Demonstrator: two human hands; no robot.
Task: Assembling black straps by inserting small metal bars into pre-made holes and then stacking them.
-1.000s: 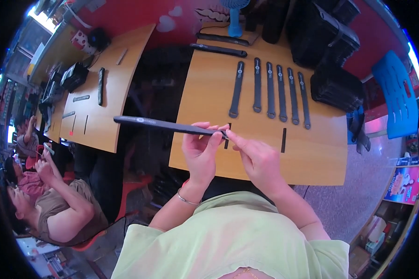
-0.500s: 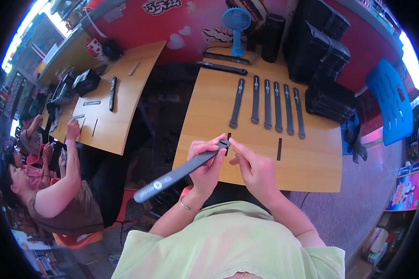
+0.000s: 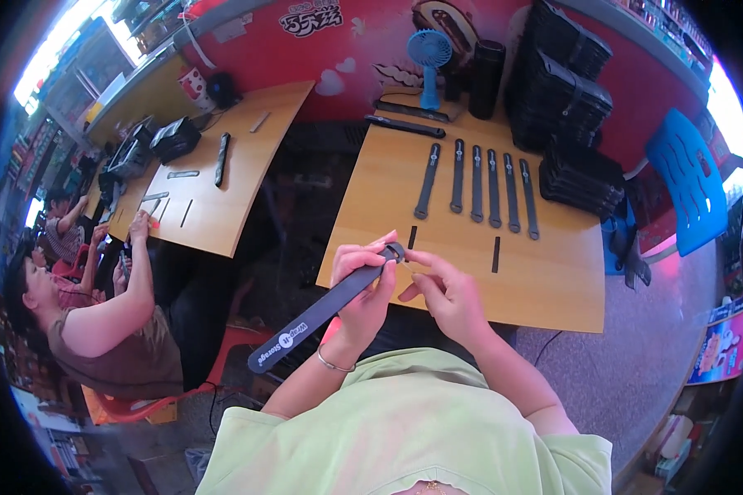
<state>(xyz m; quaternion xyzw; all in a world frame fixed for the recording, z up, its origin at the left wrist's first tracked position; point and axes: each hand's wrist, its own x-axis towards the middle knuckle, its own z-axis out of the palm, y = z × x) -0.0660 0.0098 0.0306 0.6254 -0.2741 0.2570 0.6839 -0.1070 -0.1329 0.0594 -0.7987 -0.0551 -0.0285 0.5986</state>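
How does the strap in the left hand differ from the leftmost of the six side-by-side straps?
The held strap is raised in the left hand; the leftmost strap lies on the table. The held strap's near end bears print; the leftmost strap's far end does. Both are dark.

Our head-worn fisheye view, we look down and forward, our pale green shirt (image 3: 413, 421) nearest, the table (image 3: 549, 285) close ahead (edges bending rimward), red wall (image 3: 260, 66) beyond.
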